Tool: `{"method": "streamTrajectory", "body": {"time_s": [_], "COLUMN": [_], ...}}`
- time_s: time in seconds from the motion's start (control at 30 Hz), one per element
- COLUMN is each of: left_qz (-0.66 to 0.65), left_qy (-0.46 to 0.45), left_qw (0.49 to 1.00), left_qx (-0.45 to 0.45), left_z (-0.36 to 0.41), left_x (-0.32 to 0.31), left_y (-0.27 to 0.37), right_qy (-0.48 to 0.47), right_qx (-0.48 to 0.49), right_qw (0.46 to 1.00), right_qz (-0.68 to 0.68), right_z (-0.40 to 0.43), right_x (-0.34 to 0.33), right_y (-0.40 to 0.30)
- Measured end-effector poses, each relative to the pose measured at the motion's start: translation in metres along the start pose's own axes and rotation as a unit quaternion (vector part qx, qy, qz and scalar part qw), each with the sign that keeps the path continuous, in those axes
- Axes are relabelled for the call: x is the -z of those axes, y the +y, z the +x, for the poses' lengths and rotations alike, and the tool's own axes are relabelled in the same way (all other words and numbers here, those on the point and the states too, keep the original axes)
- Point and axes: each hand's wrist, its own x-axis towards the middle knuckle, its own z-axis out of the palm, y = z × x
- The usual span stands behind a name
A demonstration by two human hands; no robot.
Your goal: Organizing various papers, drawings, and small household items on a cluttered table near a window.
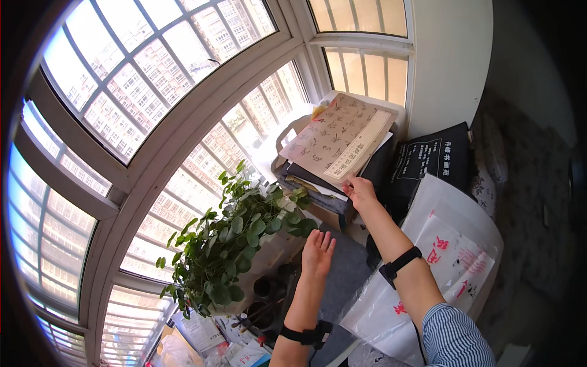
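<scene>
A tan calligraphy book [339, 137] with written characters on its cover lies tilted on top of a stack of papers, dark folders and cloth. My right hand [360, 191] is at the book's lower corner, fingertips at its edge; whether they pinch it is hard to see. Lower and to the left, my left hand [317, 251] is raised with the palm partly showing and the fingers apart, holding nothing. It is near the lower leaves of a potted plant with round green leaves [238, 229]. Both forearms wear black straps.
Barred windows [183, 174] curve along the left. Right of the stack lies a black bag [429, 156] with printed writing. Clear plastic over white sheets with red characters [412, 275] covers the grey felt mat [341, 270]. Dark pots [263, 286], brushes and papers stand below the plant.
</scene>
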Motion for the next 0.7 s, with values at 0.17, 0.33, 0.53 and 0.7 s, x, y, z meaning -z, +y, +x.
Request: {"method": "streamTrajectory", "body": {"time_s": [0.17, 0.33, 0.53, 0.7], "left_qz": [-0.004, 0.033, -0.038, -0.028], "left_qy": [-0.010, -0.060, -0.106, -0.117], "left_qw": [1.000, 0.998, 0.993, 0.992], "left_qx": [0.002, 0.006, 0.034, -0.028], "left_z": [-0.001, -0.003, -0.005, -0.001], "left_x": [-0.004, -0.016, -0.023, -0.014], "left_y": [-0.004, -0.005, 0.008, 0.018], "right_qy": [-0.051, -0.038, -0.158, -0.222], "right_qx": [-0.062, 0.024, 0.000, -0.048], "right_qw": [0.995, 0.982, 0.986, 0.971], "right_qz": [-0.065, -0.184, -0.056, -0.078], "right_z": [-0.018, -0.017, -0.085, -0.134], "right_x": [-0.018, -0.008, 0.034, 0.081], "right_y": [-0.014, -0.028, -0.072, -0.119]}}
